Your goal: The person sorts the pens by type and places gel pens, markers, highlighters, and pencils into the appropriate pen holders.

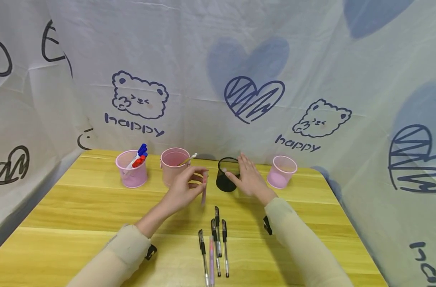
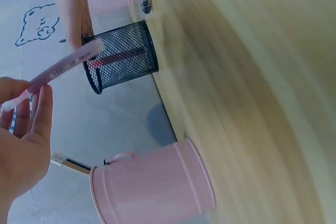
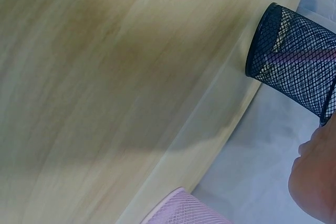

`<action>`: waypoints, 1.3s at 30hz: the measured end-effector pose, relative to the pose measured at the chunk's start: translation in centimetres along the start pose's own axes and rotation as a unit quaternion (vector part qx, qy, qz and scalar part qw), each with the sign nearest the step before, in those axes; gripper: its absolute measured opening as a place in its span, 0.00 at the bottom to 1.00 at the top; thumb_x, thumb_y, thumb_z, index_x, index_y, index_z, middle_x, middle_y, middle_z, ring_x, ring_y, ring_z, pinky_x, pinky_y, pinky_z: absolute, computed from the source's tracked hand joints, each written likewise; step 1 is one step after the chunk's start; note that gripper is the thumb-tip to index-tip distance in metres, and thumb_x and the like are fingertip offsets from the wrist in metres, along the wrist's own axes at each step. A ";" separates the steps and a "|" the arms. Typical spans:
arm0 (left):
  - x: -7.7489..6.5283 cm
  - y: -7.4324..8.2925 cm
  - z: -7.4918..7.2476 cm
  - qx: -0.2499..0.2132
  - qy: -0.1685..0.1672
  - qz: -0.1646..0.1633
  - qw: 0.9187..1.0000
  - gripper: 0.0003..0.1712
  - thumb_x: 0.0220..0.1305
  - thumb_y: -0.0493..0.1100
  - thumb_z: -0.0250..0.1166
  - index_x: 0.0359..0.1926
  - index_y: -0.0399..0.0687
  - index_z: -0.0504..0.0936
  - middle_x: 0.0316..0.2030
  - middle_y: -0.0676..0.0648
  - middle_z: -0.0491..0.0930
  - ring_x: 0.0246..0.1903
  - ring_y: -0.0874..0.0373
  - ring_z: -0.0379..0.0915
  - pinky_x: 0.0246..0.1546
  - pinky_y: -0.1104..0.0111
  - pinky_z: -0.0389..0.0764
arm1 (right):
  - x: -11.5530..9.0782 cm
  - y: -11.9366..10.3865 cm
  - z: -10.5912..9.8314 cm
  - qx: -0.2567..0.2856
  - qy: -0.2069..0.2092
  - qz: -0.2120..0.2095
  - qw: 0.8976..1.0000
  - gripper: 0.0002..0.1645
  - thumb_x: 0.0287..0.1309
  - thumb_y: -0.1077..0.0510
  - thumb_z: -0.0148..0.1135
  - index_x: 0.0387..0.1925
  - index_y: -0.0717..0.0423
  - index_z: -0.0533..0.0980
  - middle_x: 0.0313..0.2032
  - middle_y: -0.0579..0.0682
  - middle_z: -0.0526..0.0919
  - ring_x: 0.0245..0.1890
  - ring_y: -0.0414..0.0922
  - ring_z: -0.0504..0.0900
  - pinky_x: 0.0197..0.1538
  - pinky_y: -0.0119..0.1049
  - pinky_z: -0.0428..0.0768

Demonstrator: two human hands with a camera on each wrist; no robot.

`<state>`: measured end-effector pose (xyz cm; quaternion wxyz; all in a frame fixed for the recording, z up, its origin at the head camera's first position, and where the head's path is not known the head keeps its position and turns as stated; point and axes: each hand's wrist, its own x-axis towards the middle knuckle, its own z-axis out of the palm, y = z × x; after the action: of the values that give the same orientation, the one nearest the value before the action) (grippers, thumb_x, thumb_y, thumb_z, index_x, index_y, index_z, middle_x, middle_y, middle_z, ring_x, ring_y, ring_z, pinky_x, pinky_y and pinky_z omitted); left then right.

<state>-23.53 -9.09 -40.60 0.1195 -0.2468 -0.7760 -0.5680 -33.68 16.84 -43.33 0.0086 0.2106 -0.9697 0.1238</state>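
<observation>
My left hand pinches a pink pen between thumb and fingers, to the left of a black mesh pen holder. In the left wrist view that pen passes in front of the holder's rim, and a reddish pen shows through the mesh. My right hand rests against the right side of the holder's rim, with its fingers straight and its thumb stretched toward the opening. Only part of the right hand appears in the right wrist view.
A pink mesh cup with blue and red markers and a pink bucket with a pencil stand left. Another pink cup stands right. Several black-capped pens and a pink-purple pen lie in front. Printed cloth hangs behind.
</observation>
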 end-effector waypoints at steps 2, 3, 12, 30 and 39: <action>0.5 0.1 0.3 -0.001 0.016 0.004 1.000 0.22 0.67 0.26 0.67 0.61 0.35 0.78 0.50 0.37 0.81 0.50 0.42 0.83 0.48 0.61 0.89 | 0.0 -0.1 -0.1 0.000 0.002 0.001 1.000 0.61 0.72 0.20 0.29 0.82 0.65 0.44 0.83 0.62 0.41 0.82 0.58 0.45 0.82 0.53 0.47; 0.7 0.1 0.4 -0.002 0.024 0.007 1.000 0.21 0.68 0.27 0.66 0.61 0.35 0.78 0.51 0.37 0.81 0.50 0.42 0.83 0.48 0.61 0.89 | 0.0 -0.1 0.0 0.000 0.002 0.001 1.000 0.61 0.72 0.20 0.29 0.82 0.65 0.44 0.83 0.62 0.41 0.82 0.59 0.45 0.82 0.53 0.47; 3.2 0.3 1.5 0.022 0.086 0.024 0.996 0.18 0.72 0.31 0.64 0.61 0.40 0.79 0.51 0.40 0.80 0.51 0.44 0.83 0.51 0.55 0.88 | 0.1 -0.2 0.1 0.003 0.004 0.004 1.000 0.61 0.72 0.20 0.29 0.82 0.65 0.43 0.83 0.62 0.40 0.82 0.58 0.45 0.82 0.52 0.46; 7.0 0.5 3.6 0.041 0.165 0.022 0.985 0.16 0.73 0.32 0.63 0.59 0.35 0.77 0.53 0.38 0.80 0.53 0.47 0.84 0.56 0.70 0.83 | 0.2 0.0 0.1 0.005 0.002 0.004 1.000 0.61 0.72 0.21 0.30 0.82 0.65 0.43 0.83 0.62 0.41 0.82 0.58 0.45 0.82 0.51 0.46; 6.7 -1.5 5.1 0.060 0.185 0.025 0.981 0.12 0.70 0.29 0.66 0.52 0.32 0.80 0.45 0.37 0.85 0.49 0.44 0.87 0.53 0.62 0.87 | 0.2 0.1 0.3 0.001 0.003 0.004 1.000 0.62 0.72 0.20 0.29 0.82 0.66 0.44 0.83 0.62 0.40 0.82 0.58 0.45 0.82 0.52 0.47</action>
<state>-29.56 -3.01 -40.33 0.2894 -0.1490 -0.7668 -0.5533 -33.88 16.84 -43.59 0.0102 0.2060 -0.9704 0.1257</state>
